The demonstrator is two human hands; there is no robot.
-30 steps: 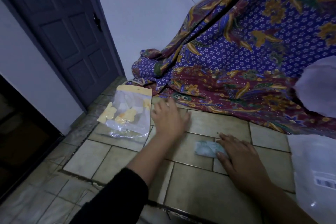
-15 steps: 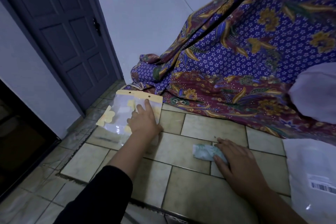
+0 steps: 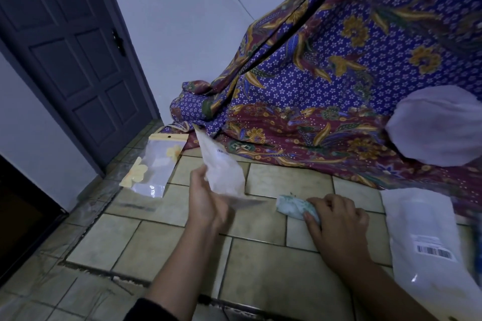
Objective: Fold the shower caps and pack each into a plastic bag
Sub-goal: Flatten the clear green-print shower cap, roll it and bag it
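Right now one shower cap [image 3: 296,207] is already folded into a small tight bundle, lying on the tiled floor [image 3: 156,237] just right of centre in the frame, so the folding for this one looks done and the packing is what remains. The right hand [image 3: 339,219] rests on it, fingers curled over its right end and pressing it down so it keeps its shape. The left hand [image 3: 206,198], at centre frame, is raised off the floor with its forearm reaching in from the bottom edge; thumb and fingers pinch the lower end of a clear plastic bag [image 3: 221,164], which stands up and tilts toward the upper left, blurred. The bag's mouth is not yet at the bundle, and I cannot tell whether it is open. To the left on the floor lies a packet with a yellow header [image 3: 156,164]. At the lower right edge lies a larger white bag with a barcode label [image 3: 427,242].
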